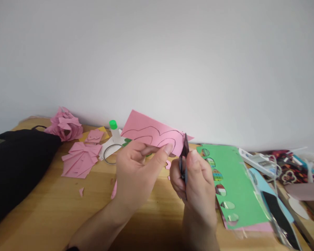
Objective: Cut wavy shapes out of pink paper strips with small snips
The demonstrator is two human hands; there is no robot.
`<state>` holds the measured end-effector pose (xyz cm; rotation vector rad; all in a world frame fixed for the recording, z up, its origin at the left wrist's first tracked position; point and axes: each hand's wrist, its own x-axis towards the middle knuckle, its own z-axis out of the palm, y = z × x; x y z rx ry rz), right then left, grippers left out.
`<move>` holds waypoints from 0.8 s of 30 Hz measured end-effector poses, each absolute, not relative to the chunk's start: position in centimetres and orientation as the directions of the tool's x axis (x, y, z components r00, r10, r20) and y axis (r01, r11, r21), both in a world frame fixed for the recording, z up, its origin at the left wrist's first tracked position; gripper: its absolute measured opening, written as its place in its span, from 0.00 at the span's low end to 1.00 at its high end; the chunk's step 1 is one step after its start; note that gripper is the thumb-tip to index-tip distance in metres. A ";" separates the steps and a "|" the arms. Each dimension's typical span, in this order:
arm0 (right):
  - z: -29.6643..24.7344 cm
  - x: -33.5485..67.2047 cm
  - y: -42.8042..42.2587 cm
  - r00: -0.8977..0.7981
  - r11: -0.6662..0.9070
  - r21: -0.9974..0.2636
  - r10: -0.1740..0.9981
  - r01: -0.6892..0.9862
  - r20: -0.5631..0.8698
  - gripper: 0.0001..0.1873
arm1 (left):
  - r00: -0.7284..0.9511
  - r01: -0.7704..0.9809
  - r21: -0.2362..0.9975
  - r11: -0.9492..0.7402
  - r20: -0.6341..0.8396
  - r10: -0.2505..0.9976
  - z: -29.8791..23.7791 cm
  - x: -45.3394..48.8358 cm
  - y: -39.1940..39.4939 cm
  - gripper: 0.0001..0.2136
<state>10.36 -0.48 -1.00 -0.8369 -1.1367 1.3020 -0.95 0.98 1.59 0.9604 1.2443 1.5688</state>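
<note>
A pink paper is held up above the middle of a wooden table, tilted, with a curved pencil line drawn across it. Its lower edge is pinched by the left hand, the thumb pressed on the near face and the fingers curled behind. A pair of scissors is gripped in the right hand, whose fingers are closed tightly round the handles. The dark blades point upward and meet the right edge of the pink paper. How far the blades are parted cannot be told.

Just right of the hands a green sheet with a row of oval holes is laid flat, and mixed craft items are heaped beyond it at the far right. To the left, flat pink scraps are spread on the table, with a crumpled pink ball farther back by the wall. A glue bottle with a green cap is seen behind the left hand. A black bag is laid along the left edge.
</note>
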 end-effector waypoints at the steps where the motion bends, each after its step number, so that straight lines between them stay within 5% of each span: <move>1: -1.0 10.4 -0.5 -0.088 0.131 -0.949 0.983 -0.286 0.162 0.23 | -0.305 -0.185 0.978 -0.100 0.040 0.952 1.6 -0.9 1.0 0.11; 24: -0.8 11.1 -0.3 -0.119 0.158 -0.963 0.975 -0.216 0.187 0.20 | -0.218 -0.230 0.964 -0.132 0.081 0.973 0.8 -1.5 1.1 0.09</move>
